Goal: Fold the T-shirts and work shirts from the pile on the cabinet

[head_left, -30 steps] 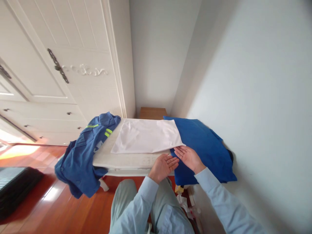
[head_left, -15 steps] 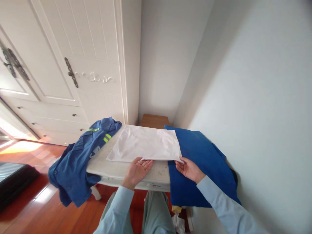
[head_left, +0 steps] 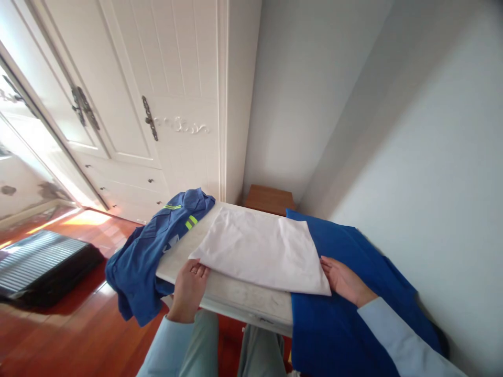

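A pale pinkish-white folded cloth (head_left: 261, 246) lies flat across the table (head_left: 251, 298) and partly over a blue cloth (head_left: 353, 314). At its near left corner is my left hand (head_left: 190, 285), fingers curled on the cloth's edge with the thumb at the corner. My right hand (head_left: 346, 280) rests beside the cloth's right edge, fingers extended and slightly spread, the fingertips touching that edge. On the table's left end a blue work garment (head_left: 153, 251) with yellow-green stripes hangs over the side.
White wardrobe doors (head_left: 188, 68) stand behind on the left, and a grey wall (head_left: 432, 157) runs along the right. A small brown wooden surface (head_left: 269, 199) sits beyond the table. A black ribbed case (head_left: 47, 267) lies on the red wooden floor at left.
The view has turned left. My left hand has moved from the middle of the near edge to the left corner. My right hand has let go of the near right corner and moved up the right edge.
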The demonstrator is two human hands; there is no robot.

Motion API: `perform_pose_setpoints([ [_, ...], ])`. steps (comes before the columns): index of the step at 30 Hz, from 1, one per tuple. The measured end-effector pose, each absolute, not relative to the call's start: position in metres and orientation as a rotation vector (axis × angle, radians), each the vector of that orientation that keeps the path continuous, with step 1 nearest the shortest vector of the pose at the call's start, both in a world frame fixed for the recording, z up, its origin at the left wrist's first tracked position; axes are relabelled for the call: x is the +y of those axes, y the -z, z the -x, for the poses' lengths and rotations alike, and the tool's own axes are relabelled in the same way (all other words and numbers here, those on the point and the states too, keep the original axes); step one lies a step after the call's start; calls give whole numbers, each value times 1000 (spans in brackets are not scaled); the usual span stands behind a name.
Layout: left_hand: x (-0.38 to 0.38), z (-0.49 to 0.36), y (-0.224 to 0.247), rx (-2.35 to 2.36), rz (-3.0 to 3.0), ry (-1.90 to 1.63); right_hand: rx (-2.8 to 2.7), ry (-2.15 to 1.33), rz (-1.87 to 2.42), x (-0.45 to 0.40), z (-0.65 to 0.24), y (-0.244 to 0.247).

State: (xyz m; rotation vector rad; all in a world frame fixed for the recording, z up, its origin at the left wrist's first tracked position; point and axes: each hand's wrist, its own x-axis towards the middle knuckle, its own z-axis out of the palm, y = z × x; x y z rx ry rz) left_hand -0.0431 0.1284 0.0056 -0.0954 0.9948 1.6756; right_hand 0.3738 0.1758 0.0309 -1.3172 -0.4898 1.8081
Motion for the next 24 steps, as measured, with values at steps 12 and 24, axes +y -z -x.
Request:
perform_pose_setpoints([
  [12,157,18,-22,957,24,-1734,-770,-1600,1489,325,-352,-30],
  [24,176,7,-9,1263,-81,-1759,-1663,-863,1721,314,-320,-77],
])
